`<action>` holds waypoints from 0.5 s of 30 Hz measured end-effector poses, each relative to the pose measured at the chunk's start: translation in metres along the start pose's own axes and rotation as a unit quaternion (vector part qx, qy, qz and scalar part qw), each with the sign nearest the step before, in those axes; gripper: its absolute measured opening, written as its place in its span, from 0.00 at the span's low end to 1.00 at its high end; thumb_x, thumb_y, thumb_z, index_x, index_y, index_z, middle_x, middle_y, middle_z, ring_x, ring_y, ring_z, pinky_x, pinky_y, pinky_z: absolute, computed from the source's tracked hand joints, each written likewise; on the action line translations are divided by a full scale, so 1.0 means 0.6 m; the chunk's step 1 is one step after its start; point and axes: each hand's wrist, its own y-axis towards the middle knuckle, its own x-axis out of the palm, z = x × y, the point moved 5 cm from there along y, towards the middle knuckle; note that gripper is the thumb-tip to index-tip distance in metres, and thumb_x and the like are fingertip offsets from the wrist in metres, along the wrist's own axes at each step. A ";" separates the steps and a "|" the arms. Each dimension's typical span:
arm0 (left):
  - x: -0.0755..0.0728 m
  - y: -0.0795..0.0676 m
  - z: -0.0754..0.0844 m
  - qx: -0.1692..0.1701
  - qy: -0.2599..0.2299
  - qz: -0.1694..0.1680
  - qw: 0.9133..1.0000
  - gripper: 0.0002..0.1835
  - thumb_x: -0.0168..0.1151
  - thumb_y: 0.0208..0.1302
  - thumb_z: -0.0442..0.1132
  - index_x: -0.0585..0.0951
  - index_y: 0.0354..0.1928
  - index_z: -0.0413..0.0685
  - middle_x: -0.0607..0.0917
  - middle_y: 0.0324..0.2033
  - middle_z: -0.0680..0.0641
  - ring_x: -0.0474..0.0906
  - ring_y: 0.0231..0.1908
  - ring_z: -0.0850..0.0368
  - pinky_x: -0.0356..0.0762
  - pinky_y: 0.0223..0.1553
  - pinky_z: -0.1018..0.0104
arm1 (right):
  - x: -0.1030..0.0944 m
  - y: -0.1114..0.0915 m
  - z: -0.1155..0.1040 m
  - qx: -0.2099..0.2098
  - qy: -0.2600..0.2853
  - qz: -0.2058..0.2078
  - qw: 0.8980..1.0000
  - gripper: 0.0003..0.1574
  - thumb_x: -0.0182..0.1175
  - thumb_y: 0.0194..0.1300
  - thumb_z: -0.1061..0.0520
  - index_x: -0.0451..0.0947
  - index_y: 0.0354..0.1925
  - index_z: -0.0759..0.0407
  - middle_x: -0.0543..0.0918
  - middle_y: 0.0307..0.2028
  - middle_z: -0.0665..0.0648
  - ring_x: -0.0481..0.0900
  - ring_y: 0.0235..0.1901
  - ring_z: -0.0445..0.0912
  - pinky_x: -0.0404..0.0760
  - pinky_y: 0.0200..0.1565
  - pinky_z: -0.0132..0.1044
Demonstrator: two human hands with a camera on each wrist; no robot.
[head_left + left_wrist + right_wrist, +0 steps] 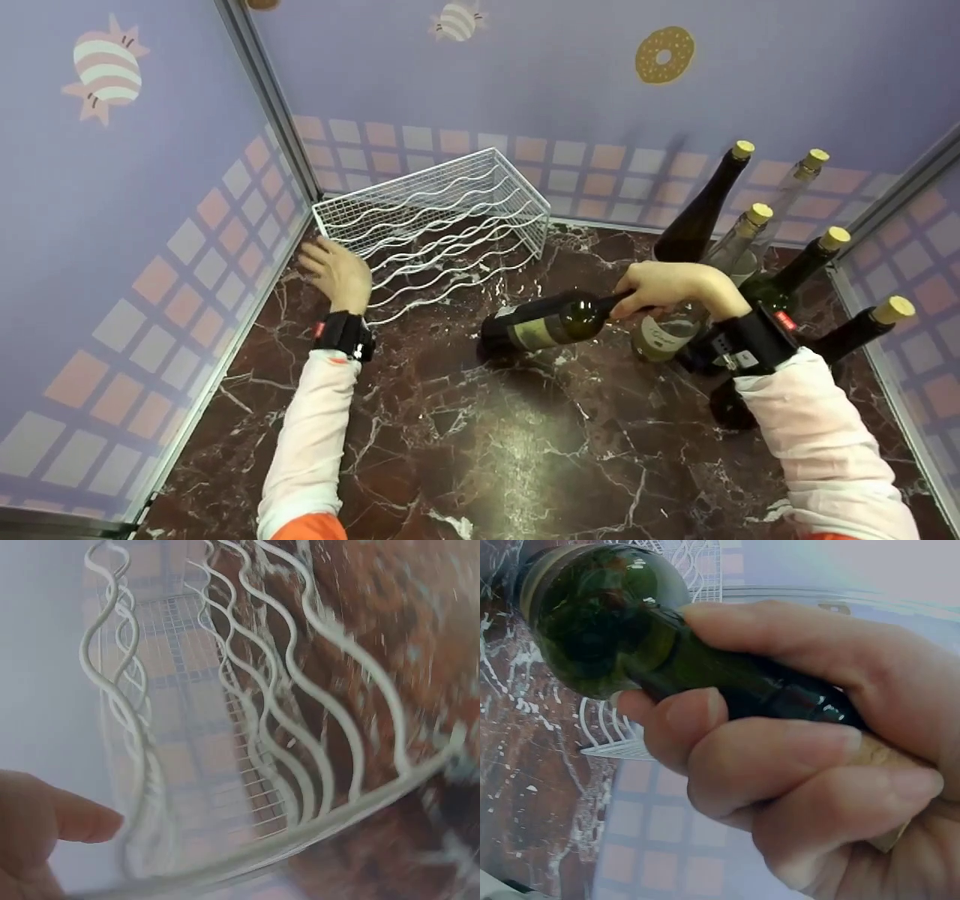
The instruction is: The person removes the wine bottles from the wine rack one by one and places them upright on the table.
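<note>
My right hand [667,289] grips the neck of a dark green wine bottle [541,324], tilted over the marble surface with its base toward the left. In the right wrist view, fingers wrap the neck and the cork [881,754] shows beneath them. A white wire wine rack [405,176] with wavy bars stands at the back left. My left hand [337,274] is at the rack's left end with its fingers extended. The left wrist view has one finger [86,817] right at a wavy bar of the rack [360,804].
Several corked bottles stand at the right, among them a dark one [694,217], a clear labelled one [664,334] and a green one [787,281], close around my right forearm. Patterned panels [465,75] wall in the dark marble surface [450,450] at the back and both sides.
</note>
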 end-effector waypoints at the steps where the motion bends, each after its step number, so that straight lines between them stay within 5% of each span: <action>1: -0.003 -0.012 0.016 0.033 -0.001 0.013 0.999 0.36 0.52 0.70 0.38 0.52 0.72 0.27 0.51 0.71 0.22 0.47 0.73 0.25 0.53 0.73 0.35 | -0.002 -0.003 -0.003 0.003 -0.006 0.002 1.000 0.14 0.59 0.69 0.52 0.82 0.30 0.59 0.70 0.14 0.45 0.61 0.12 0.35 0.63 0.18 0.25; 3: -0.005 -0.042 0.054 0.117 -0.011 0.031 0.993 0.37 0.57 0.69 0.41 0.55 0.71 0.27 0.51 0.71 0.22 0.46 0.74 0.26 0.48 0.75 0.36 | -0.007 -0.007 -0.008 0.005 -0.018 0.003 1.000 0.15 0.60 0.68 0.52 0.81 0.30 0.60 0.70 0.14 0.45 0.61 0.12 0.35 0.63 0.18 0.25; 5: 0.004 -0.082 0.095 0.216 -0.052 0.027 0.975 0.38 0.62 0.67 0.45 0.59 0.68 0.26 0.57 0.69 0.23 0.51 0.72 0.27 0.51 0.75 0.39 | -0.010 -0.009 -0.014 0.004 -0.030 0.005 1.000 0.15 0.60 0.68 0.51 0.80 0.28 0.59 0.70 0.14 0.46 0.61 0.12 0.35 0.64 0.18 0.26; 8: 0.034 -0.142 0.145 0.330 -0.098 -0.055 0.937 0.42 0.65 0.63 0.51 0.60 0.67 0.28 0.60 0.67 0.26 0.57 0.70 0.32 0.56 0.75 0.44 | -0.013 -0.010 -0.020 0.002 -0.039 0.004 0.999 0.16 0.60 0.68 0.51 0.78 0.26 0.59 0.70 0.14 0.46 0.62 0.12 0.35 0.64 0.18 0.26; 12: 0.083 -0.210 0.182 0.403 -0.098 -0.193 0.889 0.52 0.70 0.54 0.58 0.58 0.70 0.33 0.62 0.69 0.31 0.60 0.70 0.38 0.58 0.75 0.47 | -0.014 -0.010 -0.025 0.001 -0.046 0.006 0.999 0.16 0.60 0.67 0.52 0.79 0.26 0.59 0.70 0.14 0.46 0.61 0.12 0.36 0.63 0.18 0.26; 15: 0.114 -0.245 0.199 0.428 -0.084 -0.254 0.864 0.59 0.76 0.46 0.60 0.57 0.72 0.37 0.63 0.70 0.35 0.61 0.71 0.41 0.59 0.74 0.48 | -0.015 -0.013 -0.029 0.005 -0.052 0.010 0.999 0.16 0.61 0.67 0.52 0.78 0.25 0.59 0.70 0.14 0.46 0.61 0.12 0.36 0.63 0.19 0.27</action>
